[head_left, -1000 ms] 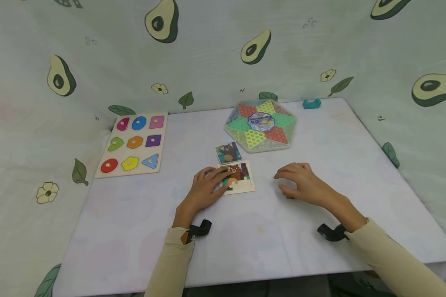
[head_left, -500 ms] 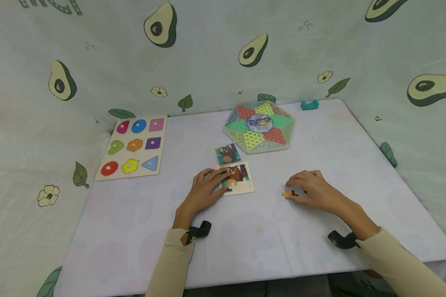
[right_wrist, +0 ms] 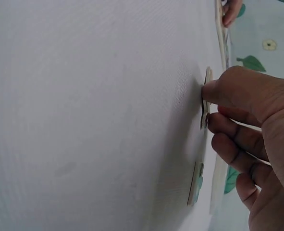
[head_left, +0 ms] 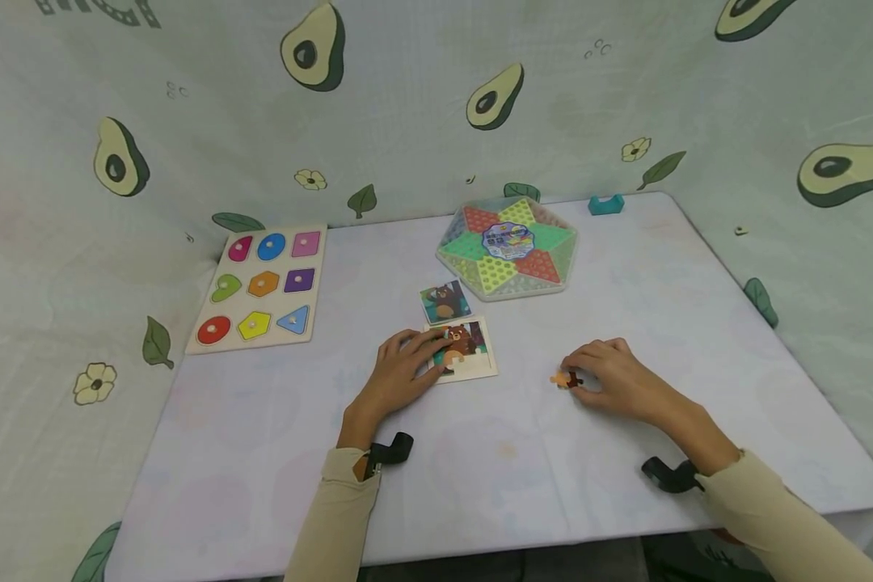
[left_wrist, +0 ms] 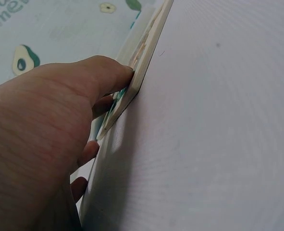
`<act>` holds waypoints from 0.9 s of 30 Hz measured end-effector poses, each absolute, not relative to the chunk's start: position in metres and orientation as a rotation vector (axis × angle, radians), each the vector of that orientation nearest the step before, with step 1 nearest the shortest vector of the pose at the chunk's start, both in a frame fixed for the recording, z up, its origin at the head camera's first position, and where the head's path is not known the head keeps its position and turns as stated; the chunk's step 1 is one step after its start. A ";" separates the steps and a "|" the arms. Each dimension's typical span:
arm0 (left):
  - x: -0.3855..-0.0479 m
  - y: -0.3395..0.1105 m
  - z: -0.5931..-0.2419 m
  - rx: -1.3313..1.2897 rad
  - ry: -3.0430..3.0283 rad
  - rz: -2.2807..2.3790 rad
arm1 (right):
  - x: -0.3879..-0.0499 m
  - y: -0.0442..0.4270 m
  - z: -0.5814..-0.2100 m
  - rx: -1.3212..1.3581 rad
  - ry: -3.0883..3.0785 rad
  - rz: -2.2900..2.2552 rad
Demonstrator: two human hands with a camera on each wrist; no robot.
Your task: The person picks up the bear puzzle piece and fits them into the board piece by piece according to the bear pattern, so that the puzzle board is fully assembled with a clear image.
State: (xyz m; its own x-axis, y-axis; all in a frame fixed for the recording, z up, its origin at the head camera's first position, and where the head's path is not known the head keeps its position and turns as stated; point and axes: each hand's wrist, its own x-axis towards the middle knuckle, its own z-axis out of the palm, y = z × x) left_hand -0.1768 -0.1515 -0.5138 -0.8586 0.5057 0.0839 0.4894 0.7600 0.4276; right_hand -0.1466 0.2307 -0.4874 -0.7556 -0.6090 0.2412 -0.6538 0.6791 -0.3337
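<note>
In the head view my left hand (head_left: 402, 376) rests on a small wooden puzzle board (head_left: 476, 369) with a bear picture, its fingers extended across the left part. The left wrist view shows the thumb touching the board's edge. Further right, my right hand (head_left: 622, 380) pinches an orange and brown jigsaw piece (head_left: 563, 379) between thumb and fingers, close to the tabletop. Below that hand, the right wrist view shows a second jigsaw piece (right_wrist: 196, 184) with a greenish face; the hand hides it from the head camera.
A bear picture card (head_left: 445, 303) lies just behind the puzzle board. Behind that sits a hexagonal star-patterned board game (head_left: 509, 283). A wooden shape board (head_left: 262, 303) lies at the left, and a teal curved object (head_left: 606, 205) stands near the back edge.
My right hand has moved right and slightly nearer to me, and the orange and brown piece has come into view at its fingertips. The left hand has stayed on the puzzle board.
</note>
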 end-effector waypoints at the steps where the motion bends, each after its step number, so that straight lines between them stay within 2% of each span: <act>1: -0.177 -0.152 -0.514 0.825 2.917 0.692 | -0.147 0.230 -0.488 1.047 -2.779 0.624; 27: -0.178 -0.151 -0.516 0.813 2.912 0.680 | -0.173 0.205 -0.463 1.103 -2.763 0.733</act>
